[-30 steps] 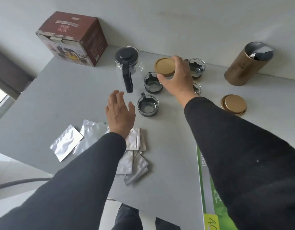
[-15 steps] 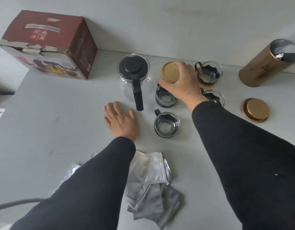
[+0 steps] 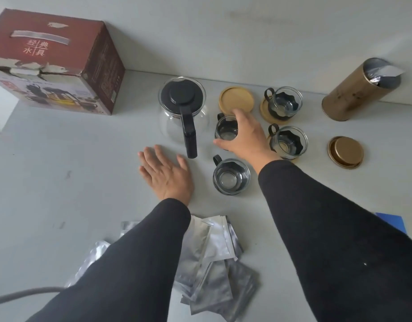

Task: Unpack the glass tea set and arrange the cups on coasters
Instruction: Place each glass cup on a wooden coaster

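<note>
Two cups [image 3: 284,105] sit on coasters; right hand [image 3: 243,135], fingers [image 3: 238,115] clamped on a third cup [image 3: 226,130], likely bound for the bare coaster [image 3: 236,99] (frame centre); left hand [image 3: 166,173], fingers apart, steadies on the tabletop [image 3: 61,170].

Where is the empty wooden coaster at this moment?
The empty coaster lies at the back of the table, between the teapot on its left and a cup on its right.

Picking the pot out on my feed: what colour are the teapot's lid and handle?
Black, on a clear glass teapot; the head view shows it.
</note>
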The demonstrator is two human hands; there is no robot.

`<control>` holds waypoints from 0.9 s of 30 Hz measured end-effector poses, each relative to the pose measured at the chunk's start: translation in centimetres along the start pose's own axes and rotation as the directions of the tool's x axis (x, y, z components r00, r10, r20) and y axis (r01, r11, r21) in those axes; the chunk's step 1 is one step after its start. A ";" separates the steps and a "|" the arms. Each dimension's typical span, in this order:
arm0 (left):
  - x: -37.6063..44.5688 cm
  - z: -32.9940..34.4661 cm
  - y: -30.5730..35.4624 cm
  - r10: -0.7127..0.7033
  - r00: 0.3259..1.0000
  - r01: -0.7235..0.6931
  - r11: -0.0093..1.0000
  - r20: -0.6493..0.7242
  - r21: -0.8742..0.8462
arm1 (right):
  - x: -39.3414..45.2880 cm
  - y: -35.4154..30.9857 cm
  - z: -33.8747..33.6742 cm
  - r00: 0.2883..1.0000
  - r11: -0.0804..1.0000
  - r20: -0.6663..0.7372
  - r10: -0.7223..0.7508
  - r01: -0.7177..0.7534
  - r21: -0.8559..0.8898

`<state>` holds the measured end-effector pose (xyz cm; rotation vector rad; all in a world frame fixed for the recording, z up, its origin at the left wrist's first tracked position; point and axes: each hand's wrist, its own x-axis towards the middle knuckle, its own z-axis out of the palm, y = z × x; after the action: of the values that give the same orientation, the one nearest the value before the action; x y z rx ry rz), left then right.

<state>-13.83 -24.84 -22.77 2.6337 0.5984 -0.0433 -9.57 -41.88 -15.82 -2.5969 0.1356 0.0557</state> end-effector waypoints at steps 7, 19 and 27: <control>0.0 -0.6 -0.1 0.023 0.995 -0.027 0.999 0.094 0.042 | -3.2 0.1 -3.5 0.981 0.999 -0.195 0.005 0.002 0.038; -3.0 -2.3 -1.3 0.136 0.951 -0.146 0.989 0.278 0.016 | -16.3 5.2 -4.8 0.947 0.991 -0.294 0.133 -0.133 0.019; -5.2 -1.8 -0.7 0.154 0.947 -0.168 0.985 0.282 0.027 | -17.7 6.7 -2.1 0.968 0.982 -0.173 0.181 -0.169 0.083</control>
<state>-18.94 -25.61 -20.79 2.6493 0.2879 -0.3782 -27.85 -47.16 -16.28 -2.5124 0.4257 -0.1187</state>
